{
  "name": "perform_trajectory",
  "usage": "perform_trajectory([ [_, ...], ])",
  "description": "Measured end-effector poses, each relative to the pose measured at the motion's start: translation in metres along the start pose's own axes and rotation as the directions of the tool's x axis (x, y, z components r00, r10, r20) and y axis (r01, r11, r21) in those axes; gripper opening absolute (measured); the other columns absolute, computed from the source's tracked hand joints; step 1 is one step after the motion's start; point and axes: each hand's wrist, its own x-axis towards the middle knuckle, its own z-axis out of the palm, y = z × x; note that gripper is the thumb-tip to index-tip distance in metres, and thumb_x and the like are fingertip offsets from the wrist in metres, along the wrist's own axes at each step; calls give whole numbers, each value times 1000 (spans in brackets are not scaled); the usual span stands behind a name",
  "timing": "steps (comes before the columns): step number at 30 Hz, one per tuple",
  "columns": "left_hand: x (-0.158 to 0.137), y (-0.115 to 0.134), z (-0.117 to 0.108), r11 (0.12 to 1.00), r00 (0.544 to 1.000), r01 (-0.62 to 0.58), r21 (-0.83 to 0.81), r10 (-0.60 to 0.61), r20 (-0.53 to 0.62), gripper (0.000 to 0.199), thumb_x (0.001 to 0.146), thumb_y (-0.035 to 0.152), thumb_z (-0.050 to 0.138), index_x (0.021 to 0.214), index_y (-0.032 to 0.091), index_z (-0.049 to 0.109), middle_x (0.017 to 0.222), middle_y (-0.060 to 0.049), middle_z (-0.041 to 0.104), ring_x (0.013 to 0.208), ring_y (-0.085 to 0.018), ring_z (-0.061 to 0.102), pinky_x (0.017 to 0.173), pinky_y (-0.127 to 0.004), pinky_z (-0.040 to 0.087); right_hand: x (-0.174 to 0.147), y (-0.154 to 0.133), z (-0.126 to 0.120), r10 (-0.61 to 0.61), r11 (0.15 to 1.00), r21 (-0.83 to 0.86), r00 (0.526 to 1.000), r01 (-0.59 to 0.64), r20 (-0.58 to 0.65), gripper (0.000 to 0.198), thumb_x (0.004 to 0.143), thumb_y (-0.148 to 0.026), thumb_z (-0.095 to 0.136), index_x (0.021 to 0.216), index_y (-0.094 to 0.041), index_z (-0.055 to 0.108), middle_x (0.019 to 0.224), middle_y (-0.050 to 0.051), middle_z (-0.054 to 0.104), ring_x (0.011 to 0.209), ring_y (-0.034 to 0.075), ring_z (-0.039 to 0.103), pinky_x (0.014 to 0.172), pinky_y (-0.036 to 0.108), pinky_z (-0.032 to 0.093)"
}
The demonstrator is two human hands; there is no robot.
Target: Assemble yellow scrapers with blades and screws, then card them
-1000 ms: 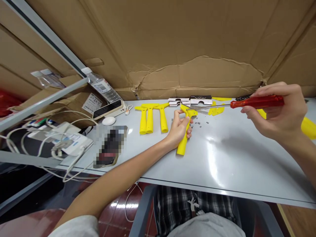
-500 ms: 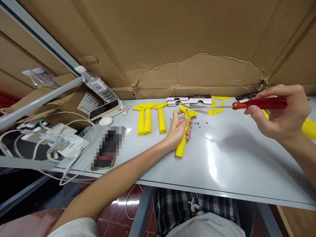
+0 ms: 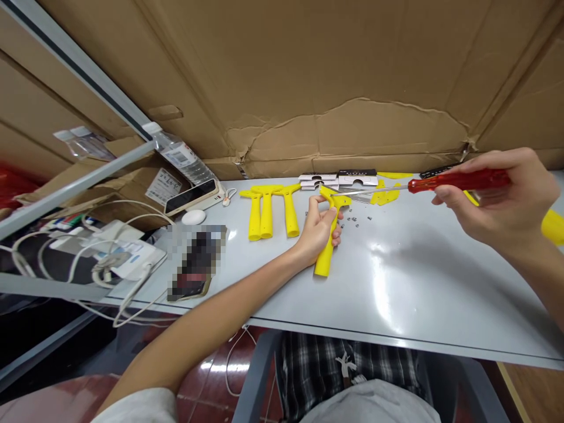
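Note:
My left hand [image 3: 321, 226] is closed round a yellow T-shaped plastic handle [image 3: 325, 258], its wide head tilted up and its tube end pointing toward me. In my right hand [image 3: 502, 205] is a screwdriver [image 3: 458, 180] with a red see-through grip. The long metal shaft lies nearly level, and its tip meets the head of the handle near a small hole; whether a screw sits there I cannot make out. Several small screws [image 3: 352, 220] are scattered on the table just right of my left hand. Three similar yellow handles [image 3: 266, 214] lie to the left.
Flat yellow pieces [image 3: 388, 194] and printed card sleeves [image 3: 337, 180] lie along the cardboard wall [image 3: 352, 135]. On the left are a blurred phone [image 3: 194, 267], a white round case [image 3: 194, 217], another phone [image 3: 191, 197], a bottle [image 3: 185, 155] and tangled cables [image 3: 106, 264]. The table's front edge [image 3: 352, 338] is close.
The view has shifted slightly. The screwdriver's grip has moved a little left and its tip stays at the handle's head. My left hand keeps its hold.

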Motion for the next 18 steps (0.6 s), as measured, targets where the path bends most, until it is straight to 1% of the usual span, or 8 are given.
perform_trajectory([
  [2,0,0,0,1000,1000,-1,5,1,9,32,98,32,63,113,31,35,92,4,58,47,-4,44,41,-18,35,-2,1,-1,22,999,-46,1000,-22,-4,42,71,-26,88,101,-13,62,83,-1,67,69,10,70,51,10,49],
  [4,0,-1,0,1000,1000,-5,3,5,13,30,99,32,62,113,31,35,93,3,58,48,-4,44,41,-18,35,-3,3,-2,17,999,-51,1000,-16,5,39,73,-28,87,99,-13,62,78,-1,66,67,9,69,49,8,48],
  [6,0,-1,0,1000,1000,-7,-5,7,7,30,99,31,61,112,31,35,92,4,58,48,-4,44,41,-17,34,-2,5,-3,19,1000,-12,999,-18,35,43,73,-30,85,107,-15,63,87,0,68,74,10,72,55,11,55],
  [9,0,-1,0,1000,1000,2,-14,-2,2,31,99,30,62,113,32,35,90,4,58,48,-5,44,41,-17,33,0,5,-3,58,995,77,995,-65,86,62,66,-29,86,120,-20,59,107,3,67,90,15,73,71,22,65],
  [11,0,-1,0,1000,1000,3,-12,-3,0,31,99,30,63,113,32,35,90,3,58,48,-5,44,41,-17,33,0,2,-2,91,990,102,992,-100,92,64,64,-26,87,120,-20,58,107,3,66,91,15,73,73,24,66],
  [15,0,0,0,1000,1000,-1,-1,1,-2,28,99,29,60,112,31,35,91,3,57,48,-5,44,41,-18,34,-3,0,-1,105,993,43,994,-107,40,47,67,-19,86,105,-14,61,89,1,67,74,12,72,58,12,57],
  [17,-1,0,0,1000,1000,0,9,0,12,28,100,30,60,112,31,35,92,3,57,47,-5,44,40,-18,35,-5,3,-2,108,994,15,994,-108,21,43,68,-19,86,102,-12,61,84,1,66,72,11,71,55,10,54],
  [18,-1,0,0,1000,1000,-1,13,0,19,28,100,30,60,112,31,35,93,4,57,47,-4,44,41,-18,35,-6,5,-2,132,991,10,991,-132,17,45,67,-21,87,103,-13,62,85,1,66,73,12,72,56,11,54],
])
